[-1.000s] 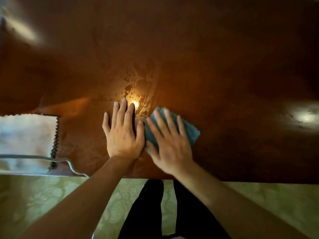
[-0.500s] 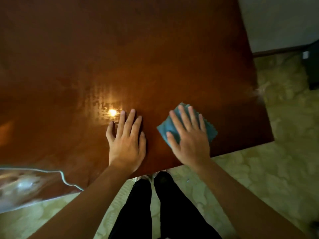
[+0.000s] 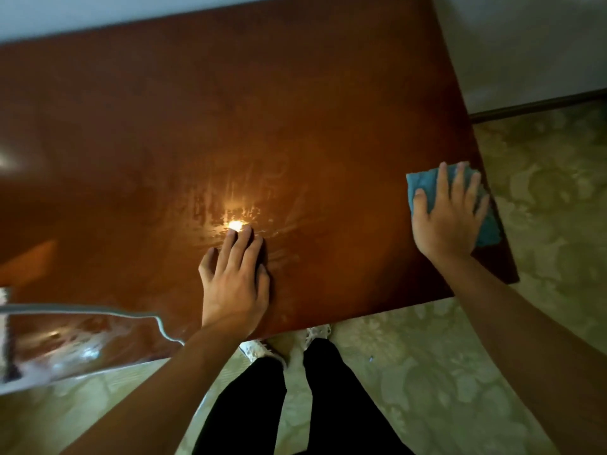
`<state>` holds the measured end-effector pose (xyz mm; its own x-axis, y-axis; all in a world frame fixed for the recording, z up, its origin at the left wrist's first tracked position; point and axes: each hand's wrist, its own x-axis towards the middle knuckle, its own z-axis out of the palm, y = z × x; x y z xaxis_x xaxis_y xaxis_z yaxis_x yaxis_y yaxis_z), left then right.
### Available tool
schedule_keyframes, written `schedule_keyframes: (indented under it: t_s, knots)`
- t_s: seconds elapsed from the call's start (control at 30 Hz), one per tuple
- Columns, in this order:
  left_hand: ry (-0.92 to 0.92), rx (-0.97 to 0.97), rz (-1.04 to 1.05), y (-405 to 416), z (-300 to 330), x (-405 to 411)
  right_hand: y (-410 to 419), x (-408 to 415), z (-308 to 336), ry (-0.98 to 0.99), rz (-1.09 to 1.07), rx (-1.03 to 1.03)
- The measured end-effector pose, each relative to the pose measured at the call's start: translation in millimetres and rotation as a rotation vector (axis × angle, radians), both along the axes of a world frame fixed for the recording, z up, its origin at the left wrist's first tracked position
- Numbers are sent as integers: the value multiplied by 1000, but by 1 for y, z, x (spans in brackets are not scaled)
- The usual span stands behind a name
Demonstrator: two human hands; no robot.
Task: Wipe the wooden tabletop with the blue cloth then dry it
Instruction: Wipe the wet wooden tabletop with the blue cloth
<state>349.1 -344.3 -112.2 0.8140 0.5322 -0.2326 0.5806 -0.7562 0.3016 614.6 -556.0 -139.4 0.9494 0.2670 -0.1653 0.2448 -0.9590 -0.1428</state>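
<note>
The dark brown wooden tabletop (image 3: 230,110) fills most of the view. Wet streaks around a bright light reflection show near its middle. The blue cloth (image 3: 423,187) lies flat at the table's right edge. My right hand (image 3: 448,216) presses on it with straight, spread fingers and covers most of it. My left hand (image 3: 235,280) rests flat on the bare wood near the front edge, fingers together, just below the reflection.
A clear plastic sheet (image 3: 65,343) with a pale rim lies over the table's front left corner. Pale patterned floor (image 3: 542,208) lies right of and in front of the table. My dark trouser legs (image 3: 295,405) stand at the front edge. A white wall runs behind.
My right hand has slid the blue cloth from beside my left hand out to the table's right edge. My left hand stays flat on the wood. The view has swung right.
</note>
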Motion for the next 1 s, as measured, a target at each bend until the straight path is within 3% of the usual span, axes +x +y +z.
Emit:
schedule_keyframes:
  t_s: [0.2, 0.53, 0.67, 0.73, 0.83, 0.9, 1.0]
  knots:
    - [-48, 28, 109, 37, 1, -34, 90, -78, 3, -2, 270, -5]
    - [-80, 119, 316, 145, 4, -158, 242, -312, -9, 7, 841, 65]
    - [-75, 121, 415, 182, 2, -219, 270, -313, -8, 37, 1063, -21]
    - [-54, 117, 460, 197, -2, -246, 306, -279, -7, 10, 1067, -68]
    - [-42, 120, 473, 216, -6, -273, 369, -238, -3, -8, 869, -93]
    - [-53, 122, 484, 228, -10, -284, 384, -243, -3, -19, 824, -100]
    - [-59, 117, 532, 244, -18, -297, 361, -296, -5, -42, 943, -56]
